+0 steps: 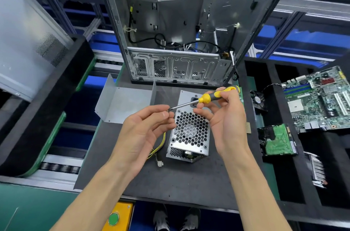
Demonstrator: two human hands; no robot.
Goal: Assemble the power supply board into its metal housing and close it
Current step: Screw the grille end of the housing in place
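Note:
The power supply housing [189,132], a silver metal box with a honeycomb fan grille on top, stands on the dark mat [180,177] in the middle. Yellow and black wires with a white plug [160,163] trail out at its left. The bent metal cover [123,104] lies open to the upper left of the box. My right hand [225,115] grips a yellow and black screwdriver [212,97] above the box. My left hand [147,126] pinches something small at the screwdriver's tip [168,110], probably a screw, too small to tell.
An open computer case [180,22] stands upright behind the mat. A motherboard [318,98], a small fan [257,100], a hard drive [278,140] and a heatsink [318,170] lie in a black foam tray at the right. A case side panel [28,41] leans at the left. A green button [113,219] sits below.

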